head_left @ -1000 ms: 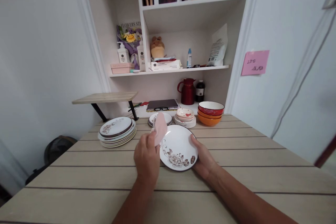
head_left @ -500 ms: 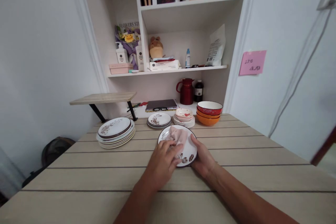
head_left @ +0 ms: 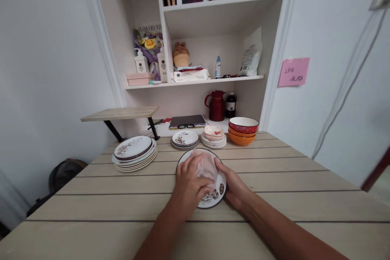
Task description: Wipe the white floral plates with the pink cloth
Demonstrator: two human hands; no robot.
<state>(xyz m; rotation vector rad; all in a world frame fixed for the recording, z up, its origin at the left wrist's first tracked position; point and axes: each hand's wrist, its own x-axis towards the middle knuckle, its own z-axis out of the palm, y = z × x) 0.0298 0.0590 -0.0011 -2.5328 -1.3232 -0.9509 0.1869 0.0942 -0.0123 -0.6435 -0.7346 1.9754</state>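
Left hand (head_left: 190, 178): laid over the pink cloth (head_left: 207, 166), fingers spread and bent, holding it against the plate's face.
Right hand (head_left: 234, 185): grasping the patterned plate (head_left: 221, 179) by its right edge, thumb on top, the other fingers partly hidden.
Patterned plate: between the two hands, above the near-middle of the tabletop (head_left: 122, 207), white with a dark rim and brown flowers; whether it touches the wood, I cannot tell.
Pink cloth: crumpled on the plate, covering much of its upper part.
Left stack (head_left: 134, 152): larger plates, a flowered one uppermost, near the legs of a wooden riser (head_left: 120, 113).
Middle stack (head_left: 185, 138): smaller dark-rimmed plates, beyond the held one.
Small white plates (head_left: 213, 143): just right of that stack, with red-marked dishes (head_left: 213, 131) on top.
Bowls (head_left: 243, 132): nested at the right, a red one over orange ones.
Glasses (head_left: 185, 126): folded, by a dark flat laptop-like item (head_left: 191, 120).
Red jug (head_left: 216, 105): at the back, beside a dark bottle (head_left: 230, 105).
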